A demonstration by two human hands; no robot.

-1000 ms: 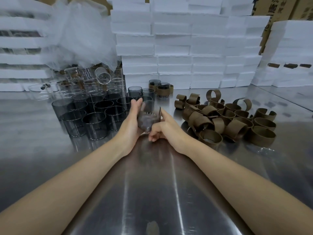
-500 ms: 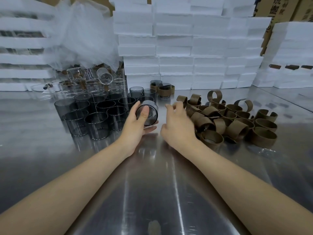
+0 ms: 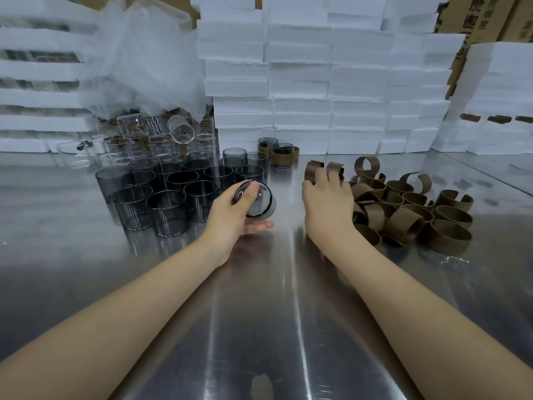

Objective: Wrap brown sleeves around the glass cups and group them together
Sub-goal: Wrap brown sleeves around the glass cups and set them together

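Left hand (image 3: 230, 215) curled round one grey glass cup (image 3: 259, 203), right hand (image 3: 326, 203) spread on brown sleeves (image 3: 403, 215); two sleeved cups (image 3: 281, 153) behind.

On the table (image 3: 259, 327), a cluster of bare cups (image 3: 173, 192) stands left of the middle. Clear glasses (image 3: 138, 140) stand behind it, toward the far left corner. A pile of sleeves (image 3: 403, 209) lies right of the middle. Between them the left hand (image 3: 230, 217) holds a cup (image 3: 259, 200) tipped on its side. The right hand (image 3: 326, 203) rests on the pile's left edge. Sleeved cups (image 3: 284, 155) stand at the far edge, before stacked foam boxes (image 3: 317, 82).
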